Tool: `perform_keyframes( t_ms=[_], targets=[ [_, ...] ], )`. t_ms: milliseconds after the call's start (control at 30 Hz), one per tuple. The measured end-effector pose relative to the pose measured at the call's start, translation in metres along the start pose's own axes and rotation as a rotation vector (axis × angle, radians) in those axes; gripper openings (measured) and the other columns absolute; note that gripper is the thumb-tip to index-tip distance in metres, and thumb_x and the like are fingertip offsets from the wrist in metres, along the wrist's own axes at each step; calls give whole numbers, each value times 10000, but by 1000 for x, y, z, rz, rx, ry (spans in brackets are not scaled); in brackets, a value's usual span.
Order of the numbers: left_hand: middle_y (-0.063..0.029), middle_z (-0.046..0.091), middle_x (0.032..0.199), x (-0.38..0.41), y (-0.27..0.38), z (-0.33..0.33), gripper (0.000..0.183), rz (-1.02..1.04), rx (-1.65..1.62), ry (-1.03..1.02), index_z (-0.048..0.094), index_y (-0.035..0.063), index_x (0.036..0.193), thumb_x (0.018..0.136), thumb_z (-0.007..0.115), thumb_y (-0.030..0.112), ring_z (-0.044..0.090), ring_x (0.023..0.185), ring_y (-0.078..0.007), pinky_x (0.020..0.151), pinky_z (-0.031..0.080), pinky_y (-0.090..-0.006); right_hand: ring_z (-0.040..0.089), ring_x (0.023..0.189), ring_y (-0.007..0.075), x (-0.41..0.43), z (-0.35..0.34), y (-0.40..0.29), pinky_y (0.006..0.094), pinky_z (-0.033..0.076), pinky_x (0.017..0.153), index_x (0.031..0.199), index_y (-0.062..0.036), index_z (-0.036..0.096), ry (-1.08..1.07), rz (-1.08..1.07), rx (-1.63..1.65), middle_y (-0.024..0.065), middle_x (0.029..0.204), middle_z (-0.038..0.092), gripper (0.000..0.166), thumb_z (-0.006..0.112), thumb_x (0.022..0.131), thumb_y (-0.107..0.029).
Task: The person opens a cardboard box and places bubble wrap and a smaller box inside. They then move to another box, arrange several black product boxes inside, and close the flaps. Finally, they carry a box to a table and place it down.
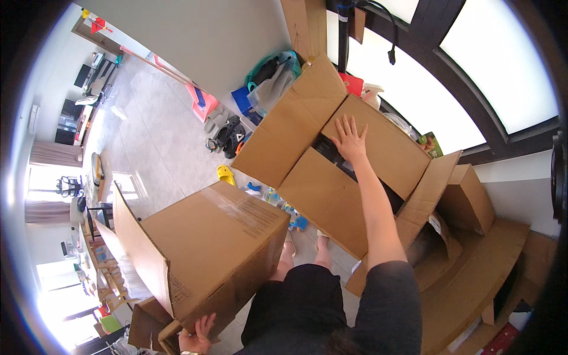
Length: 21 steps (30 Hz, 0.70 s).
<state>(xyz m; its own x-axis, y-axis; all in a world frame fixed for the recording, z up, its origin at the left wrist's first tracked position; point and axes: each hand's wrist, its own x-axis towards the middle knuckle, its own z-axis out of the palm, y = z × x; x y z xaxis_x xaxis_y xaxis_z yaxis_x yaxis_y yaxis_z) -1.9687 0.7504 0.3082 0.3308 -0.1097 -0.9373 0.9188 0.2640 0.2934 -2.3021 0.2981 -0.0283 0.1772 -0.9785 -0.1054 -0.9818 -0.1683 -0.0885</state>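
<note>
My right hand (351,141) lies spread on a top flap of a large cardboard box (328,191), its fingers apart. Two long flaps are folded inwards with a dark gap between them; the end flaps stick outwards. At the lower left my left hand (198,335) touches the lower edge of another cardboard box (213,239), which is tilted on its side with clear tape across one face. Its flaps stand out to the left, with white wrapped material beside them. Whether the fingers of my left hand grip the cardboard I cannot tell.
More cardboard boxes (470,275) are piled at the right. Black clogs (233,137), a yellow clog (226,175) and a pink dustpan (204,104) lie on the grey floor. A bag of items (273,80) stands by the wall, and small blue footwear (299,222) lies near my feet.
</note>
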Motion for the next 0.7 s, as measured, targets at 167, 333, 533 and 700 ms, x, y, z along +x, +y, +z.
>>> perform_keyframes(
  t_ms=[167, 333, 533, 700],
  targets=[
    [-295, 210, 1299, 12, 3, 7, 549, -16, -196, 98, 277, -119, 1187, 839, 428, 278, 223, 1234, -382, 719, 547, -314, 228, 1265, 249, 12, -11, 7, 489, 209, 997, 1326, -163, 274, 51, 45, -38, 96, 1359, 276, 547, 399, 857, -415],
    [-246, 149, 1359, 14, 20, -12, 874, -120, -49, -93, -156, 29, 1301, 751, 524, 49, 510, 1038, -299, 805, 511, -328, 521, 846, 259, -53, -24, -49, 404, 398, 728, 876, -41, 533, 273, -45, 248, 113, 830, 549, 289, 534, 783, -314],
    [-240, 155, 1361, 10, 19, -8, 873, -28, 5, -99, -147, 73, 1317, 753, 518, 26, 518, 1023, -325, 802, 512, -336, 532, 797, 245, -128, -84, -84, 347, 445, 639, 892, -46, 451, 143, -34, 383, 93, 774, 516, 233, 545, 753, -207],
    [-234, 153, 1364, 11, 19, 3, 871, -219, -222, -13, -153, 99, 1319, 760, 510, 24, 503, 1036, -348, 811, 507, -348, 513, 747, 161, -200, -122, -140, 261, 430, 606, 875, -84, 453, 113, -282, 277, 33, 792, 486, 214, 541, 681, -107]
  ],
)
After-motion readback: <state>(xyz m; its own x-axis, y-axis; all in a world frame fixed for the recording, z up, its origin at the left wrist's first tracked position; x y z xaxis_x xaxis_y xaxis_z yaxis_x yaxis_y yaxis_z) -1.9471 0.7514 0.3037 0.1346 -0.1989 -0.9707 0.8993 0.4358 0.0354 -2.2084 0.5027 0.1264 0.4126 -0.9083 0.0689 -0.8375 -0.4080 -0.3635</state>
